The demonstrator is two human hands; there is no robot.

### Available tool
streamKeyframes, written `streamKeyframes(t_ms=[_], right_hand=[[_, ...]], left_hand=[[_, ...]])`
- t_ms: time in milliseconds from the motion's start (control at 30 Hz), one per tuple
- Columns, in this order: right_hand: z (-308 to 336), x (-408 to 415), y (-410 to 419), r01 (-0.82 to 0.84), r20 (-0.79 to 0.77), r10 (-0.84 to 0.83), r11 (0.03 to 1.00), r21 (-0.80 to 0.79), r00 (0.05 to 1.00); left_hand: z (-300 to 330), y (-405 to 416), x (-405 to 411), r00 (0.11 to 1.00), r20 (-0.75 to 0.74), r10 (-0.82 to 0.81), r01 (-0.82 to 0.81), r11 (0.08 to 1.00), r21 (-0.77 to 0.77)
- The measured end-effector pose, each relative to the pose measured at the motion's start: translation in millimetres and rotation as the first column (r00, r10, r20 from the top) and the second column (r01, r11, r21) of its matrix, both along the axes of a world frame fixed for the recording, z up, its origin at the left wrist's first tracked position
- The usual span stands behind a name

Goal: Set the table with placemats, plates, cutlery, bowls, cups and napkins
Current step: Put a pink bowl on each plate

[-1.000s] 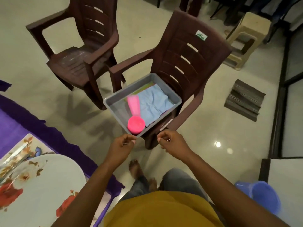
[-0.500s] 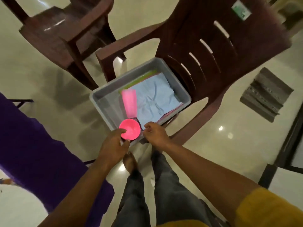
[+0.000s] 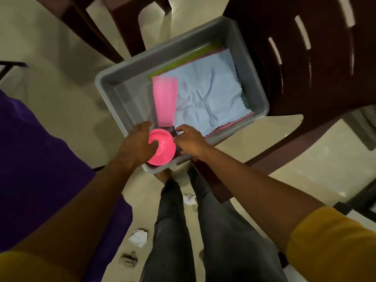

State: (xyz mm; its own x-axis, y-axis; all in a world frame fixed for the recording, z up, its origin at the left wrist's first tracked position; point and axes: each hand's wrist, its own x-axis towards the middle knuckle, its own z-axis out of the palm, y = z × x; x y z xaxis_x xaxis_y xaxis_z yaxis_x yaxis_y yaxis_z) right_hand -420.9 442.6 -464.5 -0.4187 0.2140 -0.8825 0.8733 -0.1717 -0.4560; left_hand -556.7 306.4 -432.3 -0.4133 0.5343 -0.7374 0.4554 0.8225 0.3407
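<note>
A grey plastic tub (image 3: 252,78) rests on the seat of a brown plastic chair (image 3: 305,64). Inside it lie a tall pink cup (image 3: 164,98) on its side, a pink bowl (image 3: 164,148) at the near corner, and a light blue napkin (image 3: 209,96) on top of green and pink cloths. My left hand (image 3: 138,145) grips the pink bowl, thumb hooked inside its rim. My right hand (image 3: 191,142) sits at the bowl's right edge with curled fingers; what it pinches is hidden.
A second brown chair (image 3: 105,19) stands at the upper left. The purple tablecloth (image 3: 36,159) hangs at the left. Crumpled paper scraps (image 3: 138,239) lie on the tiled floor by my legs (image 3: 203,231).
I have leaned in over the tub. Both hands went from its near rim into the tub, and my left hand has taken hold of the pink bowl.
</note>
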Motion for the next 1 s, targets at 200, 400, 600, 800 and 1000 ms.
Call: streamKeyframes(t_ms=[200,400,600,800,1000], right_hand=[[-10,-20,6,-0.1,-0.061,0.098,0.994,-0.045,0.993],[-8,-19,5,-0.203,-0.098,0.205,0.979,0.029,0.974],[17,-8,22,-0.185,-0.157,0.197,0.979,0.086,0.968],[87,9,40,-0.188,-0.286,0.225,0.97,0.152,0.931],[185,4,46,-0.324,-0.428,0.38,0.925,0.2,0.82]], left_hand=[[-26,9,-4,0.999,0.044,-0.003,0.004,1.0,-0.03],[-28,19,-4,0.997,0.047,0.053,-0.051,0.998,-0.036],[8,25,3,0.969,0.124,0.212,-0.217,0.976,0.028],[86,13,21,0.849,0.275,0.45,-0.506,0.844,0.18],[185,-16,42,0.571,0.45,0.686,-0.82,0.497,0.283]])
